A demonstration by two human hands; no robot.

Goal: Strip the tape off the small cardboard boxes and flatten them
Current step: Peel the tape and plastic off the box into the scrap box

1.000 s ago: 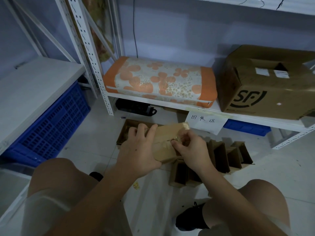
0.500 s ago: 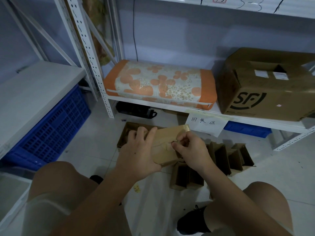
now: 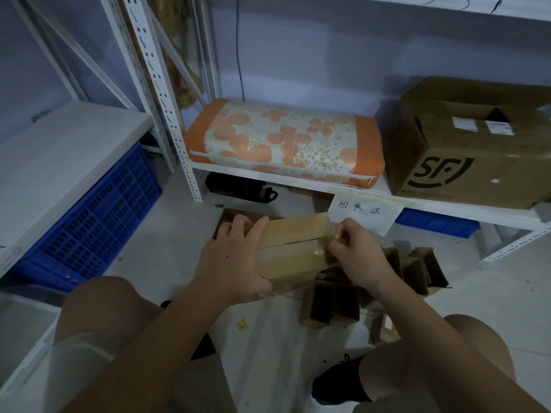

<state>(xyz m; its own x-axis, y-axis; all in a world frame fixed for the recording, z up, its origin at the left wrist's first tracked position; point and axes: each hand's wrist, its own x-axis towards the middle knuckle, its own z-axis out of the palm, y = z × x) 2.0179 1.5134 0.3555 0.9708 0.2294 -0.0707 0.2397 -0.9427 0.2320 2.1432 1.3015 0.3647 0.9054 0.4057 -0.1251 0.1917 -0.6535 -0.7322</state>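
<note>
the left hand (image 3: 231, 260) grips the near end of a small cardboard box (image 3: 293, 248) held above the floor, fingers curled over its top, while the right hand (image 3: 354, 253) pinches clear tape (image 3: 329, 234) at its far end.

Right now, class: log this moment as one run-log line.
step: stripping tape | left hand: grips small cardboard box | right hand: pinches clear tape at box end | seam: split | flattened: not yet

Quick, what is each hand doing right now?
Left hand: grips the small cardboard box, fingers wrapped over its left end.
Right hand: pinches the clear tape at the box's right end.
</note>
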